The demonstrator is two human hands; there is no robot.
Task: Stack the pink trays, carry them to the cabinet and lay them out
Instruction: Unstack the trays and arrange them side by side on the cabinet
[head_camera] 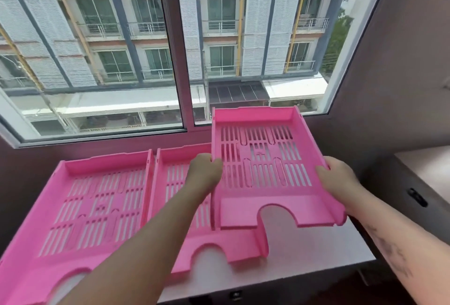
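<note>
Three pink slotted trays are in view. The right tray point(267, 165) is lifted off the surface and tilted, its far end raised toward the window. My left hand point(204, 173) grips its left wall and my right hand point(338, 178) grips its right wall. The middle tray point(231, 243) lies flat on the white table top point(316, 256), partly under the lifted one and under my left arm. The left tray point(92, 202) lies flat beside it, touching it.
A large window point(170, 48) runs along the far side behind the trays. A brown cabinet or counter point(418, 182) with a dark handle stands at the right. The table's front edge is near me, with bare table top at its right end.
</note>
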